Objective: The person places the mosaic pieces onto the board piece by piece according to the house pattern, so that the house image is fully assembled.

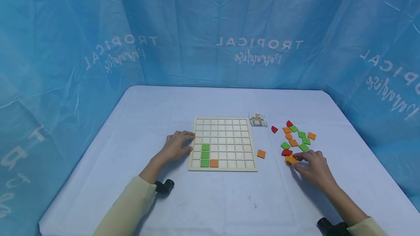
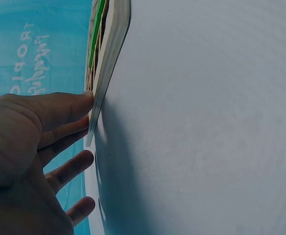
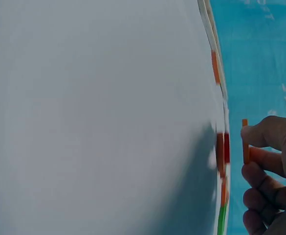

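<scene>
My left hand (image 1: 177, 145) rests at the left edge of a pale wooden grid board (image 1: 229, 168). In the left wrist view its thumb and fingertips touch the rim of the board, and the fingers are fairly straight. Three green square tiles (image 1: 205, 154) stand in a column on the board, with an orange square tile (image 1: 214, 163) right of the lowest. Over on the right, my right hand (image 1: 313, 168) pinches an orange tile (image 3: 246, 142) between thumb and fingers, lifted above the table. In the head view this tile overlaps a red piece (image 1: 287, 152).
Loose green, orange and red pieces (image 1: 293, 143) lie scattered beyond the right hand. A single orange square (image 1: 261, 154) lies beside the board's right edge. A patterned card (image 1: 257, 120) sits at its far right corner. Blue curtains (image 1: 210, 65) enclose the white table (image 1: 157, 101).
</scene>
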### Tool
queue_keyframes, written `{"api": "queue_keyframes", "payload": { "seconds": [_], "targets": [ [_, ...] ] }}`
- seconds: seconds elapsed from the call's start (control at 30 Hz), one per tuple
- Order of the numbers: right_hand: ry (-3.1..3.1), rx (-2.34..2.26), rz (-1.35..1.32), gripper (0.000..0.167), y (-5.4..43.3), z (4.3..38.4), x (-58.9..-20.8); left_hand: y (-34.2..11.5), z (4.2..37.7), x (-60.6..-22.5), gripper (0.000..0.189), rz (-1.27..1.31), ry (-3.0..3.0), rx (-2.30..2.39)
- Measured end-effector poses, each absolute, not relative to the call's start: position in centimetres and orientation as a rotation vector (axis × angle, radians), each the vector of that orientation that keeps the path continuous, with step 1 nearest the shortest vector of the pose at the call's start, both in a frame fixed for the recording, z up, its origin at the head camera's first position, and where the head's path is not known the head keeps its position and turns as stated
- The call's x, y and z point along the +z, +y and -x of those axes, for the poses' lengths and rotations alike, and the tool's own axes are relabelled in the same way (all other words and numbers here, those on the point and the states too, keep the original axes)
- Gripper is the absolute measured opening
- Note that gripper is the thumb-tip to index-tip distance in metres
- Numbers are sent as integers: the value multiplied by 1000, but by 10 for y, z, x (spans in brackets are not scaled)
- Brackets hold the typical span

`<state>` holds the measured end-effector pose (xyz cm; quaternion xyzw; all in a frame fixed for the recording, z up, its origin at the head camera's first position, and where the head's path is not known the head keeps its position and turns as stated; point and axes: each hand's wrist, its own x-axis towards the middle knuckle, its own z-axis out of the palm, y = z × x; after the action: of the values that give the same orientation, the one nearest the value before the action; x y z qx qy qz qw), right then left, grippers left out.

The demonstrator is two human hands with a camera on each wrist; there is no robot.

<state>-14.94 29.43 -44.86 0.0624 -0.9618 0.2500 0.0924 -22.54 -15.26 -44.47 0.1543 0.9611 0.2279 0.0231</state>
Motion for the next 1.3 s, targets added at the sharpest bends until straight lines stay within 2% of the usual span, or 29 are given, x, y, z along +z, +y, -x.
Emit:
{"api": "queue_keyframes", "payload": {
  "seconds": [0.7, 1.07, 1.3],
  "targets": [
    [-2839, 925, -690, 27, 157, 170, -455, -153, 226, -442, 45, -480, 2964, 706],
    [-2778, 834, -883, 25, 121, 181, -462, -154, 225, -442, 45, -496, 2962, 724],
    [-2825, 809, -896, 25, 115, 183, -461, -154, 226, -444, 44, -501, 2959, 741]
  ]
}}
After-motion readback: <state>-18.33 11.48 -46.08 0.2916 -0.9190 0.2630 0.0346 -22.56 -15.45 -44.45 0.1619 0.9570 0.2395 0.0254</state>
